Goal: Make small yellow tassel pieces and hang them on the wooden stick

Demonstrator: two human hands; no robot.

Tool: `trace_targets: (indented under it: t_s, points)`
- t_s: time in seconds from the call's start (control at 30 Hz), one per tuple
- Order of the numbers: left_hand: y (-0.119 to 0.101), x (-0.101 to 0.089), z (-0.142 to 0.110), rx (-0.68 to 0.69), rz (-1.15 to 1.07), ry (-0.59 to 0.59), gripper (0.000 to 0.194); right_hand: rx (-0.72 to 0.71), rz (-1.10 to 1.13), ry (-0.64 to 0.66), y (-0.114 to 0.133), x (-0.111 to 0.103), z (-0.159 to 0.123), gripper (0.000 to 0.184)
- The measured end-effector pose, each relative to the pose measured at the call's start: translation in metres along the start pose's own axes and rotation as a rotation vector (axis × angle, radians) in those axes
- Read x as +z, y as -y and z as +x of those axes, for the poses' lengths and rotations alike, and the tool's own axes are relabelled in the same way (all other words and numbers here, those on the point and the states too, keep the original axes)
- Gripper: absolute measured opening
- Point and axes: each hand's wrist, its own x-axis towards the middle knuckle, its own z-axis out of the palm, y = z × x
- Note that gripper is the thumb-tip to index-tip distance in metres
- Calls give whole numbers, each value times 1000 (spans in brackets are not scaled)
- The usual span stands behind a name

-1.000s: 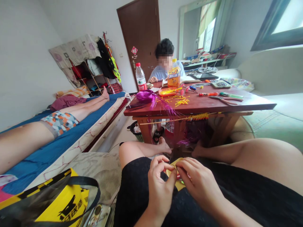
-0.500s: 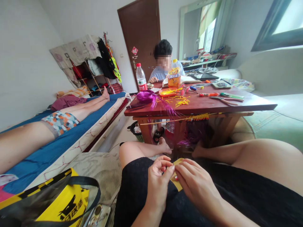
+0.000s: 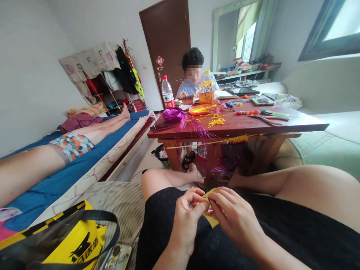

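Above my lap, a small yellow piece of paper or card (image 3: 213,221) with a bit of red and white on it is between my hands. My right hand (image 3: 236,212) is closed on it from the right, fingers bent over its face. From the left, my left hand (image 3: 187,215) meets it with thumb and forefinger pinched together, the other fingers curled. The fingertips of both hands nearly touch at the paper's middle. Whatever tiny thing the left fingertips pinch is hidden.
A red-brown table (image 3: 174,129) stands ahead, with purple tinsel strands (image 3: 176,115), yellow pieces (image 3: 216,120), pliers (image 3: 267,119), and bottles including an orange drink (image 3: 207,90). A person (image 3: 194,71) sits behind it. Another person lies on the left bed. A yellow-black bag (image 3: 84,240) is at lower left.
My left thumb and forefinger have shifted slightly right, closer to my right fingertips, over the yellow paper. A little more of the red bit shows. Little else differs.
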Motion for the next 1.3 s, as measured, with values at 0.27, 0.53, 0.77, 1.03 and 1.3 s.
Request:
trace_targets:
  t_s: [0.27,0.53,0.77,1.03,1.3]
  points:
    - [3,-3,3,-27,-34,53,9,-64,73,16,-5,-2,-1,27]
    - [-2,-5,5,-92,-3,89,9,-70,104,43,-6,-4,-3,26]
    - [-2,-7,5,-88,19,118,8,-63,127,65,-7,-4,-2,24]
    - [-2,-9,7,-115,19,142,7,-70,138,59,-8,-5,-3,23]
    - [-5,-9,9,-98,207,73,9,-167,122,171,-17,-2,-8,25]
